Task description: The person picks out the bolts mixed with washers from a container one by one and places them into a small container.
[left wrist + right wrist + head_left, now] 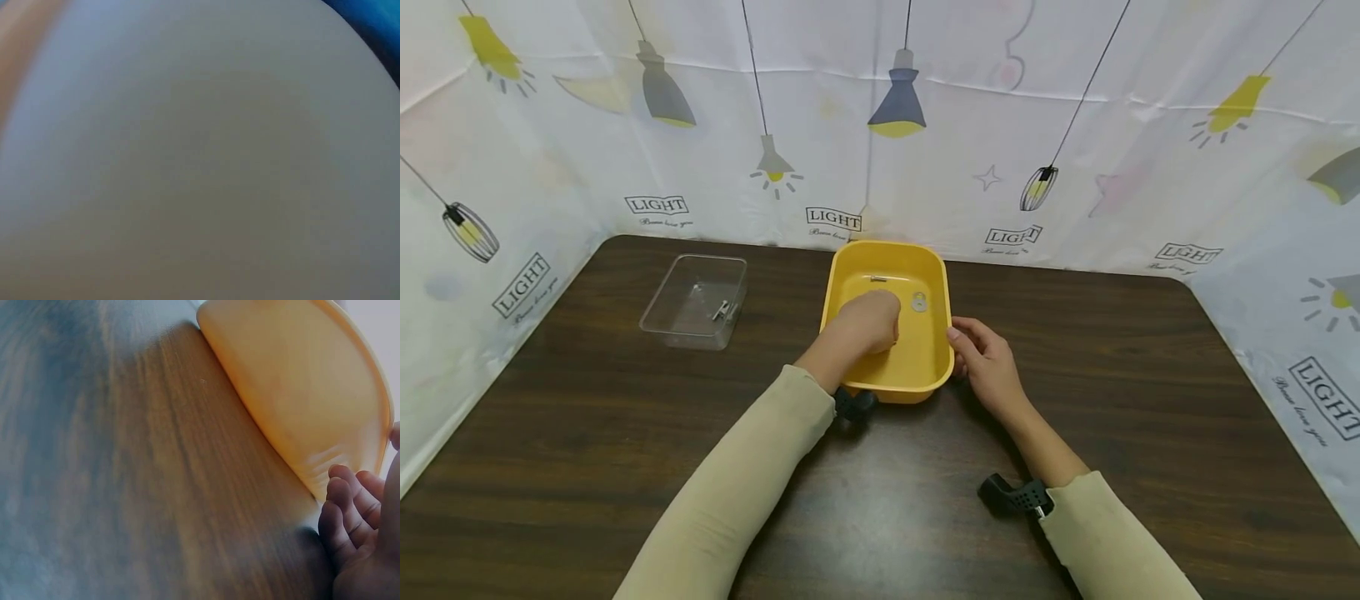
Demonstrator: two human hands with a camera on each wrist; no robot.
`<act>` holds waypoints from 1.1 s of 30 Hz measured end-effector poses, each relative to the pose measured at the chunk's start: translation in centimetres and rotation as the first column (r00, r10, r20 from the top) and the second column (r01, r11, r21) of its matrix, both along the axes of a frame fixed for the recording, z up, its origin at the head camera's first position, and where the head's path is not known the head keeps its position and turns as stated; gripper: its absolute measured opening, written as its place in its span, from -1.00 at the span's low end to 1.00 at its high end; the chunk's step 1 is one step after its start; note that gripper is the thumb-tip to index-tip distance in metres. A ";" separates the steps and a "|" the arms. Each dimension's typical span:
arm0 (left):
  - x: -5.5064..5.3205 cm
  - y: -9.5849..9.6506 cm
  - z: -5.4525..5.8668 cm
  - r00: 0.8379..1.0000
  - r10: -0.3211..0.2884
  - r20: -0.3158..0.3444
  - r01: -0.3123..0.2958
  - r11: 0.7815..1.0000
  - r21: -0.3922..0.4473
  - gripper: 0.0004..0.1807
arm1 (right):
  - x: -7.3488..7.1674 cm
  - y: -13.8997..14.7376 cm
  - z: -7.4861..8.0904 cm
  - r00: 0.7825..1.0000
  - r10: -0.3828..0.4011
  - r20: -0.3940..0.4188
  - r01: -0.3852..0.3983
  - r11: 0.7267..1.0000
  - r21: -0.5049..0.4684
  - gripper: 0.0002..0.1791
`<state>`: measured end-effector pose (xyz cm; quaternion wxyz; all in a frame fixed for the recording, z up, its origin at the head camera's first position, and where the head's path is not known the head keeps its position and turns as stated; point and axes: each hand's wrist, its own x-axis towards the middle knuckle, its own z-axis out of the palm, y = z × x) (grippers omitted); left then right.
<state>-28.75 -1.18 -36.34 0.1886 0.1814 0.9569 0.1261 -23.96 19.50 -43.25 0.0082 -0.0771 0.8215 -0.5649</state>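
Note:
My left hand (868, 321) reaches down into a yellow plastic bin (925, 358), knuckles up; its fingertips are hidden, and I cannot tell whether they hold anything. Ahead of it on the bin floor lies a short, thin metal piece (878, 279). Small round washer-like metal discs (919, 302) lie to the right of the hand. My right hand (988, 362) is at the bin's right side, thumb at the rim and the other fingers loosely bent beside the outer wall (294, 381). The left wrist view is filled by a blurred pale surface.
A clear plastic box (688, 329) stands to the left on the dark wooden table (587, 450), with a few small metal parts (722, 310) inside. Behind the table hangs a white lamp-print curtain (940, 183). Each wrist wears a black strap (1015, 497).

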 end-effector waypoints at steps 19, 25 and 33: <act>0.5 -2.3 0.8 0.991 0.064 -0.118 -0.032 0.968 0.249 -0.80 | -0.1 0.1 0.0 1.000 -0.014 0.013 0.013 1.000 0.020 -0.49; 1.4 -4.2 1.7 0.983 0.103 -0.150 -0.050 0.946 0.322 -0.84 | -0.1 0.3 0.0 1.000 -0.022 0.002 0.022 1.000 0.022 -0.52; 2.7 -6.7 3.6 0.965 0.199 -0.172 -0.114 0.906 0.408 -0.87 | 0.0 0.3 -0.2 1.000 -0.011 0.002 0.011 1.000 0.014 -0.54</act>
